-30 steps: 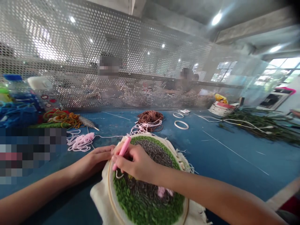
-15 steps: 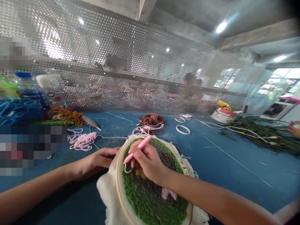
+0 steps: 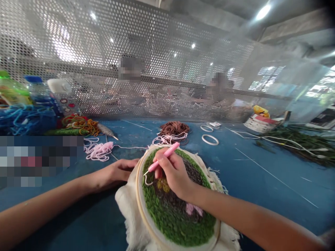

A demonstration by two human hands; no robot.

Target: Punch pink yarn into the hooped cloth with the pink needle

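Note:
My right hand is closed round a pink punch needle, held slanted like a pen. Its thin metal tip is over the upper left of the stitching, where a pale strand of yarn loops below it. The embroidery hoop stretches cream cloth whose loose edges hang outside the ring. Green loops cover much of the cloth, with dark brown, yellow and pink patches in the middle. At the hoop's left side my left hand grips the rim through the cloth, its fingertips partly hidden.
Pink yarn and brown yarn lie beyond the hoop on the blue table. White rings, a basket and green strands are rightward. Blue yarn and bottles stand left, before a perforated screen.
The view has shifted, so the hoop and both hands appear farther right. The punch needle's metal tip now shows clear above the stitching. Both hands keep their holds.

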